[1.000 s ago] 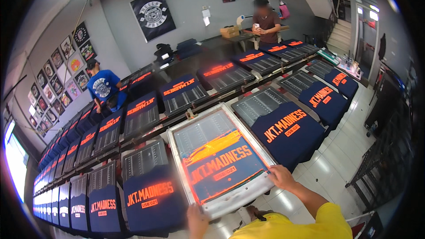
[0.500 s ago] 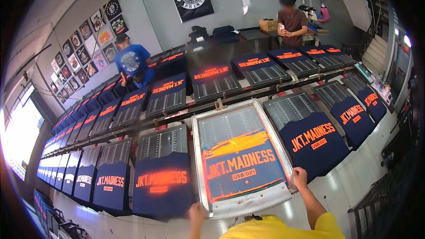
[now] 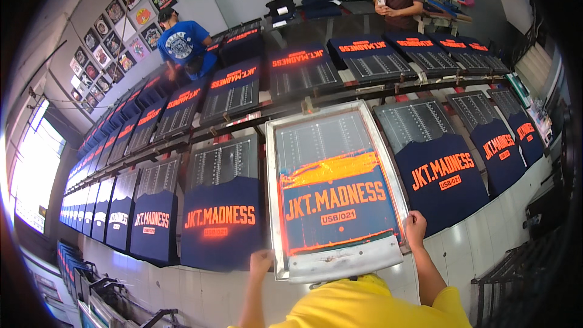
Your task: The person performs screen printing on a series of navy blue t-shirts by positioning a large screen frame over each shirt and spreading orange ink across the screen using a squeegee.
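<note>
A metal-framed printing screen [image 3: 273, 206] lies over a board with a navy T-shirt; orange lettering shows through its mesh. Bright orange ink [image 3: 331, 168] is spread across the middle of the mesh. A broad grey metal squeegee [image 3: 346, 262] rests at the near end. My right hand [image 3: 416, 228] is closed at the frame's right edge, fingers pinched on it. At the lower left corner my left hand [image 3: 261, 262] is closed against the frame's edge, slightly blurred, its fingertips partly hidden.
Printed navy T-shirts [image 3: 220, 231] on dark boards flank the screen, with more in a facing row beyond a metal rail [image 3: 243, 115]. A person in a blue T-shirt [image 3: 184, 48] stands far left. Another in a brown T-shirt [image 3: 398, 0] holds a phone at the back.
The view has tilted downward, so the far wall sits higher. Both hands remain at the frame's two sides; the right stays on its edge. The person in blue has moved an arm.
</note>
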Motion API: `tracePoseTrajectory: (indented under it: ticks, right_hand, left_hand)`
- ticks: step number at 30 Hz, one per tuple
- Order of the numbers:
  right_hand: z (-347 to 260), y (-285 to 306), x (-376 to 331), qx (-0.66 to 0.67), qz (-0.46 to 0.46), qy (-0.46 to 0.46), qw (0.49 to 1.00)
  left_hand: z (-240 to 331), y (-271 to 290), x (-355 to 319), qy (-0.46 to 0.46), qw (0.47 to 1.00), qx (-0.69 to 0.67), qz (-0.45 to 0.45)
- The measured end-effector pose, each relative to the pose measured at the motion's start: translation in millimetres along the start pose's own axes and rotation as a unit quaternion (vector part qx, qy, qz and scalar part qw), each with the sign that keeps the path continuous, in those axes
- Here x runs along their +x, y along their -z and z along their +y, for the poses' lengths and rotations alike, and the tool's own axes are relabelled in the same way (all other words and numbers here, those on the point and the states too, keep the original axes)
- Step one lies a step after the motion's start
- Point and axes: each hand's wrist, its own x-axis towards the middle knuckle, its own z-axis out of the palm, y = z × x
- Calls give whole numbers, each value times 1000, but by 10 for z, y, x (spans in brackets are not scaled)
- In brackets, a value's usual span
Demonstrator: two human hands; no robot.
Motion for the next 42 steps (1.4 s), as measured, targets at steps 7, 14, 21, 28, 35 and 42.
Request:
tracePoseTrajectory:
  ticks: [7, 14, 21, 28, 35, 42]
  right_hand:
    - [-32, -7, 52, -17, -27, -35, 999]
    - [79, -52, 116, -93, -58, -35, 993]
    - [23, 80, 129, -50, -79, -49, 994]
    - [-530, 68, -182, -13, -57, -42, 997]
    - [-1053, -733, -962, 0, -65, -42, 997]
    - [-1790, -1745, -1941, 2, -74, -47, 996]
  left_hand:
    - [-32, 109, 32, 68, 993, -93, -28]
    - [172, -70, -197, 24, 986, -161, 29]
    - [526, -184, -404, -40, 978, -149, 139]
    - [541, 260, -417, -40, 980, -139, 138]
    - [87, 1454, -226, -66, 978, -75, 184]
    - [-633, 2689, 30, -42, 967, -85, 237]
